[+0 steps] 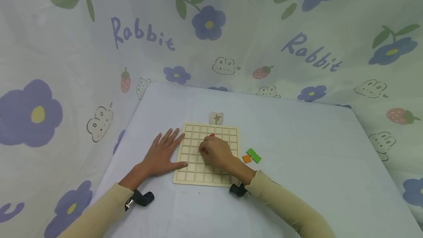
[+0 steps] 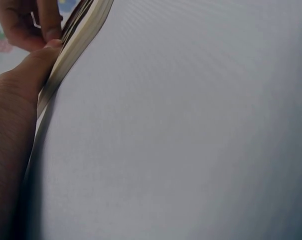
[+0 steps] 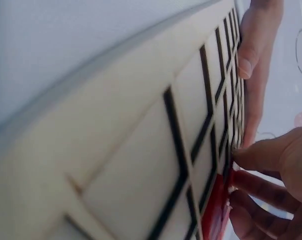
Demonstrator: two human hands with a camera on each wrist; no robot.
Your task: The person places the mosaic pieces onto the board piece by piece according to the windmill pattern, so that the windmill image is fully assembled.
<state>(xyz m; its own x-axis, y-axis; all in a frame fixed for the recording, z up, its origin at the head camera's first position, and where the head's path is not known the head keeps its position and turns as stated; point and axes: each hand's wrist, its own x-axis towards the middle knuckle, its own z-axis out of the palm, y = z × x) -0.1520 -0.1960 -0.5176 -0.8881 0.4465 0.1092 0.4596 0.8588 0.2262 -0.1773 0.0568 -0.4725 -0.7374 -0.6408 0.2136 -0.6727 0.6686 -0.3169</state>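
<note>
A square wooden grid board (image 1: 181, 177) lies on the white table. My left hand (image 1: 163, 153) rests across its left side with the fingers spread. Its thumb (image 2: 41, 60) touches the board's edge in the left wrist view. Over the middle of the grid, my right hand (image 1: 216, 152) is bent down with curled fingers; thumb and index finger pinch at a red tile, mostly hidden by the fingers. Red tile surface (image 3: 213, 207) shows on the grid beside those fingertips in the right wrist view. Beyond the knuckles, a bit of red (image 1: 212, 134) peeks out in the head view.
Right of the board lie an orange tile (image 1: 246, 158) and green tiles (image 1: 253, 155). A small card with a printed grid pattern (image 1: 216, 118) lies at the board's far edge. Patterned cloth (image 1: 211, 54) hangs behind the table.
</note>
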